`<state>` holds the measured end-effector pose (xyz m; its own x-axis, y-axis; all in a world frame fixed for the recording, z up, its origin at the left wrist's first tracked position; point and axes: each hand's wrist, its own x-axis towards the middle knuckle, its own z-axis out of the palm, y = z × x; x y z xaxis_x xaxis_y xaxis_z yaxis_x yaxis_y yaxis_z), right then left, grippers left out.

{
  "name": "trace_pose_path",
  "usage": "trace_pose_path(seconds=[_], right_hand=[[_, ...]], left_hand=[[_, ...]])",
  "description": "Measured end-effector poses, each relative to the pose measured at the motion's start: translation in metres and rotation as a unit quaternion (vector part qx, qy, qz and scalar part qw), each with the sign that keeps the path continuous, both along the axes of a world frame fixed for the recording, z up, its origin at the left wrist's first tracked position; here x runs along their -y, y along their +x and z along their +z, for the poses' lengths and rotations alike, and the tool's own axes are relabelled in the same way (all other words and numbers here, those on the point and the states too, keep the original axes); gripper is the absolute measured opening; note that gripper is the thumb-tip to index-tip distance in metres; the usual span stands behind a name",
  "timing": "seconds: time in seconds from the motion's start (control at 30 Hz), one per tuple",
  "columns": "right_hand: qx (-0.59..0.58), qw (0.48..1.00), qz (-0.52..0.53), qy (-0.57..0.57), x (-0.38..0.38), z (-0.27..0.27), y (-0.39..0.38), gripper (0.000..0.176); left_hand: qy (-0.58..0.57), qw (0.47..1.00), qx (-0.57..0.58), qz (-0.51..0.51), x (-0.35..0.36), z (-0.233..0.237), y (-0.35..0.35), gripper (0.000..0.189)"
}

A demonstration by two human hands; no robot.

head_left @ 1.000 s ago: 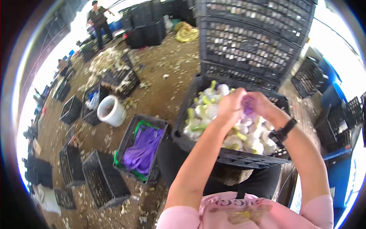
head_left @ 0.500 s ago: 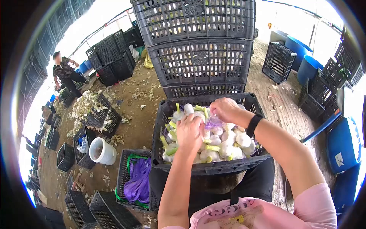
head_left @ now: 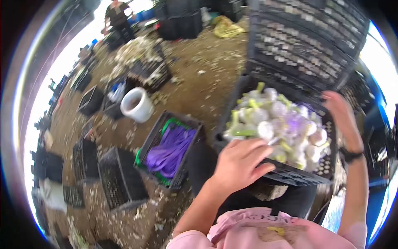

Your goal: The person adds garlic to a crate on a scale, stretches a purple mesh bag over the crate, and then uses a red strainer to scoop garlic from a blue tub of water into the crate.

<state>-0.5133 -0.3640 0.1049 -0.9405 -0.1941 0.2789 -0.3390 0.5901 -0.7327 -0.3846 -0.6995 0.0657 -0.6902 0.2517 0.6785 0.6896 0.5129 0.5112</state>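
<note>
A black plastic crate [head_left: 232, 112] full of white garlic bulbs [head_left: 277, 110] with short green stems sits close over my lap. Some purple netting [head_left: 296, 123] lies among the bulbs on the right side. My left hand [head_left: 243, 162] is at the crate's near left rim, fingers stretched apart and nothing in them. Beyond the opposite side, my right hand [head_left: 340, 118], wearing a black wristband, is beside the right rim. Motion blurs its fingers. To the left, a smaller crate [head_left: 188, 159] with a green edge holds a bundle of purple mesh bags [head_left: 172, 147].
Stacked crates [head_left: 298, 45] of garlic rise right behind my crate. On the littered dirt floor stand a white bucket [head_left: 137, 106], dark crates [head_left: 118, 178] and a crate heaped with trimmings [head_left: 139, 56]. Another person [head_left: 118, 20] stands at the far left.
Both hands have come off the garlic: the left to the near rim, the right out past the right side. My view has swung left, and the garlic crate appears further right.
</note>
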Motion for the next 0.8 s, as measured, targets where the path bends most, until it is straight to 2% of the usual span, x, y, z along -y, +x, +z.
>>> trace_pose_path(seconds=[0.03,0.07,0.1,0.13,0.17,0.2,0.23,0.33,0.4,0.5,0.57,0.7,0.8], right_hand=[[-0.006,0.997,-0.074,0.025,-0.023,0.001,0.013,0.033],[-0.061,0.996,-0.045,0.039,-0.059,-0.009,0.028,0.033],[-0.06,0.99,-0.105,0.067,-0.06,-0.007,0.057,0.033],[-0.052,0.991,-0.088,0.088,-0.08,-0.019,0.078,0.04],[-0.076,0.99,-0.055,0.11,-0.072,-0.025,0.104,0.053],[-0.083,0.987,-0.04,0.13,-0.076,-0.041,0.119,0.065],[-0.075,0.981,-0.037,0.175,-0.065,-0.049,0.135,0.067],[-0.013,0.994,-0.093,0.048,-0.04,-0.081,0.148,0.067],[0.006,0.991,-0.131,-0.013,-0.036,-0.094,0.14,0.067],[0.054,0.984,-0.167,0.009,-0.035,-0.103,0.129,0.066],[0.038,0.986,-0.152,0.055,-0.041,-0.106,0.129,0.063],[0.07,0.974,-0.184,0.111,-0.049,-0.105,0.134,0.062],[0.067,0.969,-0.2,0.129,-0.066,-0.111,0.137,0.062]], left_hand=[[0.015,0.995,-0.039,0.088,0.033,-0.012,0.011,0.029],[0.053,0.98,-0.012,0.192,0.068,-0.024,0.022,0.021],[0.142,0.942,0.034,0.303,0.103,-0.056,0.028,0.014],[0.285,0.855,0.143,0.408,0.135,-0.085,0.031,0.009],[0.282,0.816,0.182,0.47,0.177,-0.133,0.035,0.01],[0.215,0.801,0.234,0.508,0.212,-0.174,0.044,0.013],[0.147,0.78,0.283,0.538,0.235,-0.207,0.048,0.016],[-0.068,0.78,0.332,0.525,0.261,-0.27,0.027,0.026],[-0.121,0.752,0.381,0.524,0.267,-0.296,0.004,0.032],[-0.194,0.724,0.443,0.492,0.272,-0.324,-0.03,0.035],[-0.252,0.71,0.466,0.464,0.277,-0.346,-0.041,0.034],[-0.299,0.687,0.495,0.44,0.286,-0.376,-0.051,0.017],[-0.299,0.718,0.441,0.448,0.291,-0.379,-0.044,0.019]])
